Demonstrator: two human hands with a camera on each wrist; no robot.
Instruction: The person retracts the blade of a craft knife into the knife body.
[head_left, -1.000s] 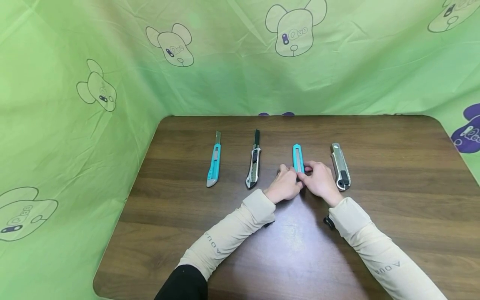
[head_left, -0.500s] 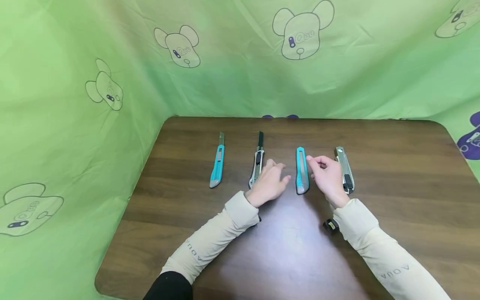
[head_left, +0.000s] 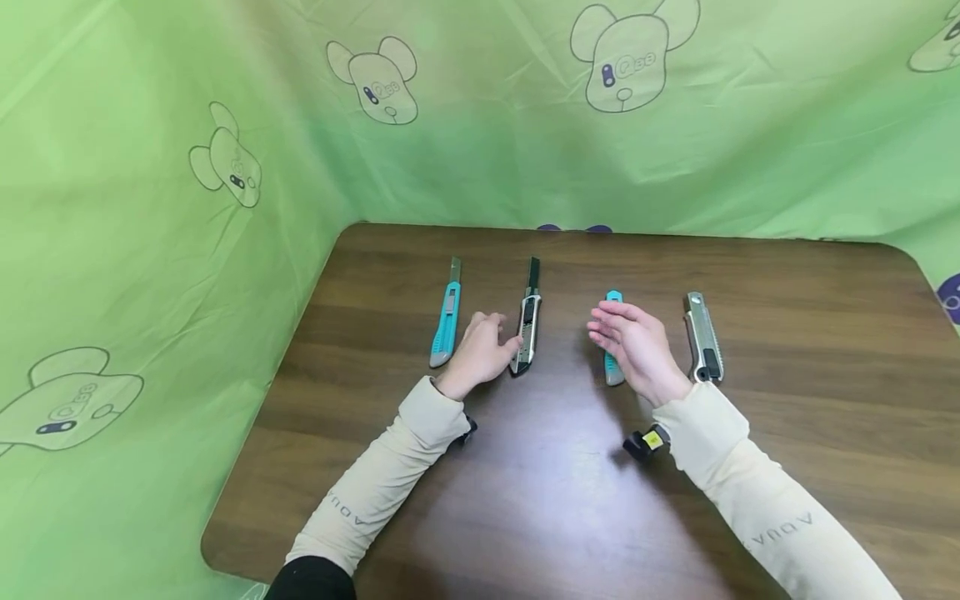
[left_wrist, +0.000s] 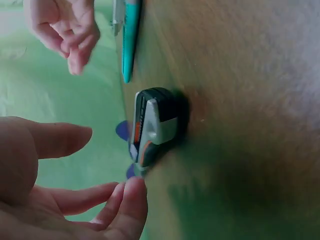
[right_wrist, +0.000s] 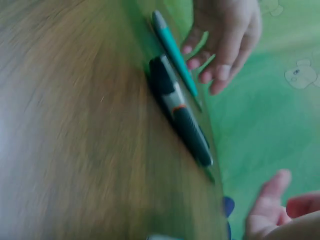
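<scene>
Four utility knives would be several; they lie spaced out in a row on the wooden table. My left hand (head_left: 480,354) hovers with spread, slightly bent fingers between a teal knife with its blade out (head_left: 447,325) and a silver-and-black knife (head_left: 528,327). The thumb is right at the silver-and-black knife's side in the head view; in the left wrist view the fingers hold nothing. My right hand (head_left: 637,346), fingers extended and nothing held, partly covers a second teal knife (head_left: 613,371). To its right lies a silver knife with a black slider (head_left: 703,337).
The brown wooden table (head_left: 555,483) has rounded corners. A green curtain (head_left: 480,150) with bear-head drawings rises behind it and along its left side. A black wrist device (head_left: 643,443) sits below the right cuff.
Both hands have left the second teal utility knife, which they touched a second ago. The left hand has moved left past the silver-and-black knife; the right hand has turned and its fingers have straightened.
</scene>
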